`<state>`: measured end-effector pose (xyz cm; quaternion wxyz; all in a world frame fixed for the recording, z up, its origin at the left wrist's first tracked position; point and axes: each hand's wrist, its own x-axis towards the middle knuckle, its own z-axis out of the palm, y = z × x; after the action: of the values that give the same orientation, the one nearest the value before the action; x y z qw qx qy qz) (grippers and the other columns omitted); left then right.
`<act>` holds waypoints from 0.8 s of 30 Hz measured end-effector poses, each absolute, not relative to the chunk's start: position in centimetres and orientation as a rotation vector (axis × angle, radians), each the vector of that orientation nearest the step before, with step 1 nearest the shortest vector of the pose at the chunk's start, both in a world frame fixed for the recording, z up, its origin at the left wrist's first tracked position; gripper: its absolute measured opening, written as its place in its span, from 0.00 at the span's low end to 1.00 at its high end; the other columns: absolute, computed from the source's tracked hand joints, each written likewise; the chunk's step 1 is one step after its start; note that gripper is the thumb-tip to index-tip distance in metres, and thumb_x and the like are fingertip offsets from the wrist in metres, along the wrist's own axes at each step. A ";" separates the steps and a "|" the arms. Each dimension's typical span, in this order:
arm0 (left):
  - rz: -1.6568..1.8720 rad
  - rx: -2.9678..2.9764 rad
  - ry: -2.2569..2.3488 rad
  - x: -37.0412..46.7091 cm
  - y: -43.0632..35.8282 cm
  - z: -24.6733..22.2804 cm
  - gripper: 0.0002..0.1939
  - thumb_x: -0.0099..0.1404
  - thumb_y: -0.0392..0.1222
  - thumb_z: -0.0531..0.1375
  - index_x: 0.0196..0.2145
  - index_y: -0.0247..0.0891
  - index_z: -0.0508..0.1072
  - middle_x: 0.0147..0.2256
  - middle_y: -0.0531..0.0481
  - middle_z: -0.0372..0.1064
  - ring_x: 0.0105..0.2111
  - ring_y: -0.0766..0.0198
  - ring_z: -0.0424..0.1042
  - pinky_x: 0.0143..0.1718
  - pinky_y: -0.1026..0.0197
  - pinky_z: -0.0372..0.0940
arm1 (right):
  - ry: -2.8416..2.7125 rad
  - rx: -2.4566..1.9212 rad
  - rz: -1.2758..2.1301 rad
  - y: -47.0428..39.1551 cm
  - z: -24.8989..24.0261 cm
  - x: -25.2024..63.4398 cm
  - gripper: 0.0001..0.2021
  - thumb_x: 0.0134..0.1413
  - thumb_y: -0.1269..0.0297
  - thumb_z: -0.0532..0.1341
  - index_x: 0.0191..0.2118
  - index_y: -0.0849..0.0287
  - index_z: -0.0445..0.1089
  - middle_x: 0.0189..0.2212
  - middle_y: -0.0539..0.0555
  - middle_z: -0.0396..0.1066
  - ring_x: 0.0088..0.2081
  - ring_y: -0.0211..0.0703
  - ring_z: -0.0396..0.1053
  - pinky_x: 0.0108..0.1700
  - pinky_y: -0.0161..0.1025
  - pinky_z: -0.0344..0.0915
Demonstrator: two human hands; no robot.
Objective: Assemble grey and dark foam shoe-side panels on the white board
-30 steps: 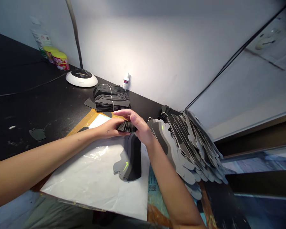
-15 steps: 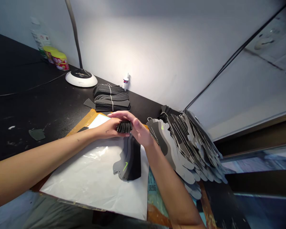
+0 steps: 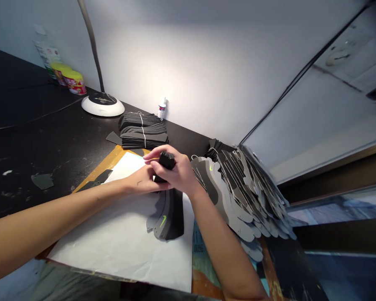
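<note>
Pinching the dark stack (image 3: 167, 160) between fingers and thumbs, the left hand (image 3: 141, 180) and right hand (image 3: 184, 172) are risking a spill onto the grey panel (image 3: 174, 214) — uneven pressure possibly letting pieces slide.

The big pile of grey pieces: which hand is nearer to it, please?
Right. The right hand is just left of the pile of grey pieces; the left hand is farther left, beyond the right hand.

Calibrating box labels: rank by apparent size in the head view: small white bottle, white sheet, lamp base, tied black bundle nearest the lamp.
1. White sheet
2. Tied black bundle
3. Lamp base
4. Small white bottle
</note>
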<state>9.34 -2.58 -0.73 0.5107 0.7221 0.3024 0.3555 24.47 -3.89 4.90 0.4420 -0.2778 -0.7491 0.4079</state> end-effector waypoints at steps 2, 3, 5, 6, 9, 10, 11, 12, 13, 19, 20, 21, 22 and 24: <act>0.746 1.756 0.693 9.5 -2.8 -0.2 0.18 0.60 0.48 0.67 0.42 0.32 0.75 0.40 0.45 0.74 0.43 0.54 0.73 0.44 0.58 0.69 | -1.720 -0.735 1.054 -3.7 5.0 24.4 0.06 0.59 0.60 0.63 0.39 0.55 0.71 0.39 0.51 0.77 0.43 0.44 0.77 0.51 0.44 0.72; 0.681 1.762 0.680 9.5 -2.8 0.0 0.18 0.60 0.50 0.67 0.40 0.32 0.75 0.37 0.45 0.74 0.39 0.55 0.74 0.40 0.59 0.69 | -1.622 -0.724 1.108 -3.5 4.9 24.4 0.06 0.59 0.59 0.62 0.38 0.55 0.70 0.37 0.50 0.77 0.41 0.43 0.77 0.49 0.43 0.72; 0.601 1.729 0.696 9.6 -2.8 0.4 0.20 0.58 0.53 0.67 0.39 0.34 0.72 0.31 0.49 0.72 0.31 0.59 0.72 0.31 0.62 0.66 | -1.388 -0.652 1.238 -3.0 4.6 24.4 0.06 0.58 0.60 0.61 0.38 0.54 0.67 0.30 0.46 0.72 0.35 0.39 0.75 0.44 0.40 0.72; 0.599 1.707 0.723 9.7 -2.9 0.5 0.20 0.58 0.53 0.67 0.38 0.34 0.71 0.29 0.51 0.70 0.28 0.61 0.70 0.28 0.63 0.64 | -1.270 -0.606 1.301 -2.7 4.4 24.4 0.06 0.56 0.61 0.61 0.38 0.54 0.66 0.27 0.44 0.69 0.31 0.36 0.72 0.41 0.38 0.71; 0.616 1.676 0.828 10.0 -3.1 0.3 0.14 0.59 0.48 0.64 0.36 0.36 0.67 0.25 0.55 0.66 0.24 0.63 0.67 0.25 0.64 0.60 | -1.005 -0.502 1.453 -2.2 3.8 24.3 0.08 0.50 0.64 0.62 0.36 0.54 0.62 0.23 0.40 0.59 0.24 0.30 0.61 0.32 0.31 0.65; 0.623 1.703 0.849 10.1 -3.2 0.1 0.12 0.59 0.46 0.62 0.35 0.37 0.66 0.24 0.55 0.66 0.24 0.63 0.66 0.25 0.64 0.60 | -0.946 -0.495 1.479 -2.1 3.6 24.1 0.09 0.48 0.65 0.62 0.35 0.54 0.61 0.22 0.40 0.57 0.22 0.30 0.57 0.29 0.29 0.61; 0.638 1.745 0.864 10.2 -3.2 -0.2 0.10 0.58 0.45 0.61 0.34 0.37 0.66 0.25 0.55 0.66 0.25 0.62 0.66 0.27 0.63 0.60 | -0.900 -0.501 1.491 -2.1 3.4 24.0 0.10 0.46 0.67 0.63 0.33 0.54 0.60 0.20 0.39 0.54 0.20 0.29 0.54 0.26 0.28 0.58; 0.661 1.795 0.871 10.2 -3.2 -0.5 0.10 0.57 0.44 0.59 0.35 0.37 0.66 0.27 0.54 0.67 0.27 0.61 0.67 0.28 0.63 0.61 | -0.858 -0.511 1.491 -2.1 3.2 23.9 0.11 0.45 0.68 0.63 0.32 0.54 0.58 0.19 0.39 0.52 0.19 0.28 0.50 0.24 0.27 0.55; 0.686 1.845 0.871 10.2 -3.2 -0.7 0.11 0.56 0.44 0.58 0.36 0.37 0.66 0.30 0.53 0.68 0.30 0.59 0.68 0.31 0.62 0.61 | -0.820 -0.518 1.483 -2.2 3.0 23.7 0.12 0.43 0.69 0.63 0.30 0.54 0.57 0.18 0.38 0.50 0.18 0.28 0.47 0.22 0.27 0.52; 0.729 1.894 0.891 10.2 -3.1 -0.4 0.13 0.54 0.44 0.57 0.37 0.37 0.66 0.31 0.52 0.68 0.32 0.58 0.67 0.33 0.61 0.60 | -0.685 -0.477 1.451 -2.1 2.3 23.4 0.12 0.44 0.69 0.65 0.32 0.54 0.60 0.18 0.38 0.52 0.19 0.28 0.52 0.24 0.27 0.57; 0.719 1.826 0.900 10.1 -3.2 -0.1 0.11 0.53 0.43 0.57 0.34 0.37 0.65 0.28 0.54 0.67 0.28 0.61 0.65 0.29 0.62 0.58 | -0.676 -0.481 1.458 -2.0 2.3 23.5 0.12 0.45 0.68 0.66 0.34 0.54 0.62 0.20 0.39 0.56 0.21 0.29 0.57 0.27 0.27 0.61; 0.695 1.741 0.895 10.0 -3.2 0.2 0.09 0.52 0.43 0.58 0.31 0.38 0.64 0.24 0.56 0.64 0.24 0.63 0.62 0.25 0.63 0.56 | -0.670 -0.494 1.472 -1.9 2.2 23.6 0.13 0.46 0.66 0.68 0.36 0.54 0.64 0.23 0.40 0.63 0.25 0.30 0.63 0.31 0.28 0.65; 0.662 1.653 0.870 10.0 -3.2 0.5 0.08 0.51 0.42 0.58 0.29 0.38 0.62 0.21 0.57 0.62 0.21 0.65 0.60 0.23 0.64 0.53 | -0.671 -0.514 1.488 -1.7 2.2 23.8 0.14 0.47 0.63 0.69 0.39 0.53 0.66 0.28 0.42 0.68 0.30 0.31 0.69 0.36 0.30 0.68; 0.587 1.512 0.765 9.7 -3.2 0.8 0.08 0.50 0.41 0.58 0.27 0.39 0.61 0.17 0.58 0.59 0.18 0.67 0.57 0.20 0.65 0.51 | -0.707 -0.555 1.506 -1.4 1.9 24.3 0.18 0.47 0.57 0.71 0.43 0.52 0.68 0.38 0.45 0.74 0.38 0.34 0.73 0.43 0.34 0.71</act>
<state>9.72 -3.17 0.80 0.6244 0.6586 0.3331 0.2559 24.32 -1.39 1.89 0.6396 -0.2435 -0.3098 0.6601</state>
